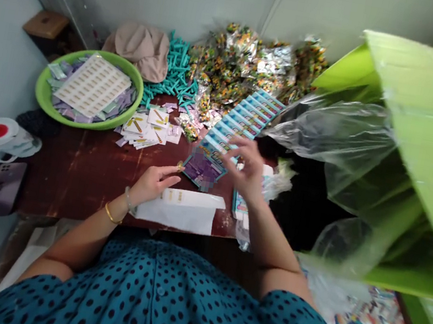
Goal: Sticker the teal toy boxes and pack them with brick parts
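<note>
My left hand (152, 183) is over the front of the table, with a small gold sticker (180, 167) at its index fingertip. Under that hand lies a white sheet (177, 214) with a strip bearing a few gold stickers. Just right of the fingertip is a purple-faced packet (201, 169), at the near end of an overlapping row of light-blue packets (243, 116). My right hand (246, 170) hovers over the near right side of this row, its fingers bent and apart, with nothing visible in them. Its wrist partly covers another blue packet (239, 205).
A green basin (40, 92) of small sachets stands left, near a lidded mug (11, 140) and a phone (4, 189). Printed cards (146, 130), teal plastic pieces (177, 65) and bagged colourful pieces (234, 59) lie behind. A green, plastic-lined box (428, 121) rises at right.
</note>
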Tool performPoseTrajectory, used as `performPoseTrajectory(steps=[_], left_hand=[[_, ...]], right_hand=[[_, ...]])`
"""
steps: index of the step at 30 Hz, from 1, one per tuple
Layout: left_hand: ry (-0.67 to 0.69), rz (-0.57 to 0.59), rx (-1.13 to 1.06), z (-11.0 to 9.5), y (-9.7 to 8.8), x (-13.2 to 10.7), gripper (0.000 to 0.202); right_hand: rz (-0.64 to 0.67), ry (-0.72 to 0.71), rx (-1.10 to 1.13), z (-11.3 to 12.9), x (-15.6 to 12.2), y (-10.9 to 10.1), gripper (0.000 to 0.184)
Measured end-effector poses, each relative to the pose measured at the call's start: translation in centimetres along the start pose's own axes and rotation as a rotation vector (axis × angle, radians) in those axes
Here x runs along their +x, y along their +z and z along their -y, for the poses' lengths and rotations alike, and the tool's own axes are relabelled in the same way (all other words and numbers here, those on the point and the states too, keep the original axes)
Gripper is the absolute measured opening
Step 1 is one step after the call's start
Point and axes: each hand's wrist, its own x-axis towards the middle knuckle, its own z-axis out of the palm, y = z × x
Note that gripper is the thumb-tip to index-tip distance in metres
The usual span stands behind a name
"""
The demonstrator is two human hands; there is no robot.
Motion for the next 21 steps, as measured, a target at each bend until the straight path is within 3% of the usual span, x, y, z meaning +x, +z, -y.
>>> performPoseTrajectory(steps=[2,3,4,6,8,10,13,15,17,19,21], left_hand=[[-0.006,-0.014,-0.043,0.2,0.0,0.0,0.041],[-0.003,-0.008,-0.058,0.2,0.1,0.1,0.039],[-0.002,0.006,-0.066,0.1,0.2,0.1,0.037],[0.003,0.045,-0.068,-0.1,0.6,0.2,0.036],[0.005,0.077,-0.056,-0.4,1.0,0.6,0.035],[0.002,0.076,-0.042,-0.6,1.3,0.9,0.035],[-0.01,0.047,-0.067,-0.4,1.4,1.2,0.043],[-0.049,0.056,-0.1,0.0,1.1,1.1,0.054],[-0.086,0.068,-0.124,0.6,0.5,0.9,0.064],[-0.083,0.08,-0.169,1.2,-0.3,0.8,0.072],[-0.075,0.111,-0.228,1.6,-1.1,0.7,0.076]], right_hand=[[-0.146,0.047,-0.03,-2.3,2.4,-2.6,0.013],[-0.133,0.078,-0.009,-3.3,3.3,-3.4,0.012],[-0.051,0.105,0.04,-3.9,3.8,-3.6,0.014],[0.262,0.143,0.195,-3.7,3.7,-2.2,0.028],[0.572,0.161,0.362,-1.7,2.4,0.4,0.036],[0.689,0.152,0.431,1.2,0.8,2.8,0.029],[0.565,0.042,0.358,3.6,0.2,3.3,0.022],[0.372,0.009,0.302,2.1,1.6,1.5,0.016],[0.096,0.056,0.227,-2.2,4.2,-1.4,0.014],[-0.19,0.115,0.07,-8.3,7.2,-4.5,0.013],[-0.282,0.208,-0.079,-14.6,9.6,-6.8,0.011]])
